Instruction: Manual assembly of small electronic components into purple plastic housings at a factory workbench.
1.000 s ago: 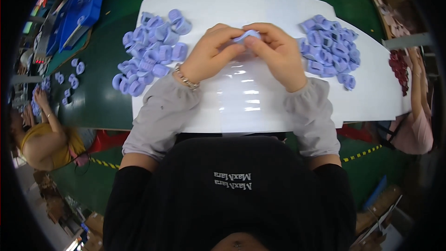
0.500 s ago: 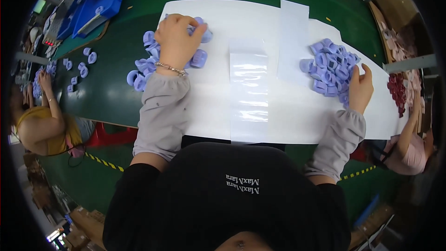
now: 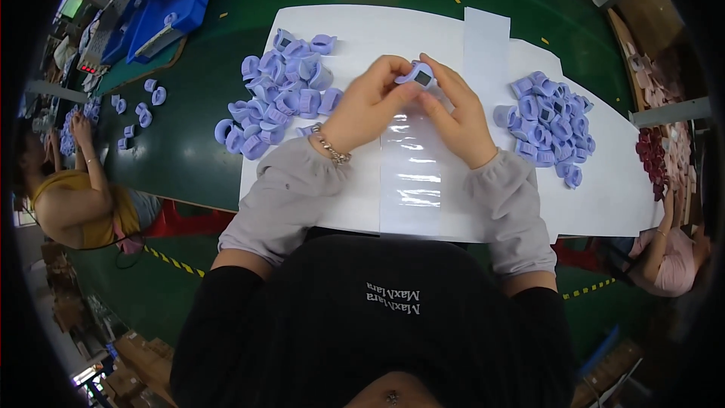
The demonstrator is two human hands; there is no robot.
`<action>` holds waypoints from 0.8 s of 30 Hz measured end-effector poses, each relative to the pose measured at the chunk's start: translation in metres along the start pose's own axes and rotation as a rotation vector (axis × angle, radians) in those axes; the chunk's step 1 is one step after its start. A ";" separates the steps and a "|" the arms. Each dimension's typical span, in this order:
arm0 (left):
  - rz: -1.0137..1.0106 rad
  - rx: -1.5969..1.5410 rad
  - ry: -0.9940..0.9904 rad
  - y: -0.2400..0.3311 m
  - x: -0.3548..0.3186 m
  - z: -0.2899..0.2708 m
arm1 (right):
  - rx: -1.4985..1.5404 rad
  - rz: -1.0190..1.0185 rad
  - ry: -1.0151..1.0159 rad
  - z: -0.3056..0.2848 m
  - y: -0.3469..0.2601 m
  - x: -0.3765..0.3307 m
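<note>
My left hand [image 3: 370, 102] and my right hand [image 3: 459, 119] meet over the middle of the white sheet. Between their fingertips they hold a small lavender watch [image 3: 410, 75], a curled band with a dark square face. My left fingers pinch its left side, and my right thumb and fingers close on its right side. Left of my hands lies a loose pile of similar lavender watches [image 3: 281, 85]. A second pile of lavender watches [image 3: 551, 122] is to the right, some showing dark square faces.
A white sheet [image 3: 340, 200] covers the green table, with a glossy clear film strip [image 3: 410, 174] down its middle. Blue trays [image 3: 170, 19] stand at far left, near several scattered lavender pieces [image 3: 143, 115]. Co-workers sit at both sides; dark red pieces [image 3: 651, 153] lie at right.
My left hand has left the left pile and my right hand the right pile. Both have come together at the middle, now with a lavender watch between them.
</note>
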State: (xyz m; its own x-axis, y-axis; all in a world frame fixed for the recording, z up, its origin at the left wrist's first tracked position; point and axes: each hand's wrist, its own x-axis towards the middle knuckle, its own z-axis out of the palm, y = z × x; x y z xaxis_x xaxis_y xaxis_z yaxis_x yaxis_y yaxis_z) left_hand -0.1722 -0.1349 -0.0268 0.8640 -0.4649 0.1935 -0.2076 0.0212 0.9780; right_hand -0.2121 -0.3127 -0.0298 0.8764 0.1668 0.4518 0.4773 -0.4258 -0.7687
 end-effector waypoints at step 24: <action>0.010 -0.042 -0.082 -0.014 0.000 -0.005 | -0.555 -0.091 -0.130 -0.009 0.021 -0.006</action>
State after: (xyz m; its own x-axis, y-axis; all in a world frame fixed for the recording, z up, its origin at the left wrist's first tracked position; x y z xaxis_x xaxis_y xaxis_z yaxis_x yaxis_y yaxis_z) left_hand -0.1669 -0.1303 -0.0398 0.8212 -0.5352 0.1978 -0.1951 0.0624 0.9788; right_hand -0.2081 -0.3311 -0.0444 0.8506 0.3178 0.4189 0.4771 -0.8014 -0.3608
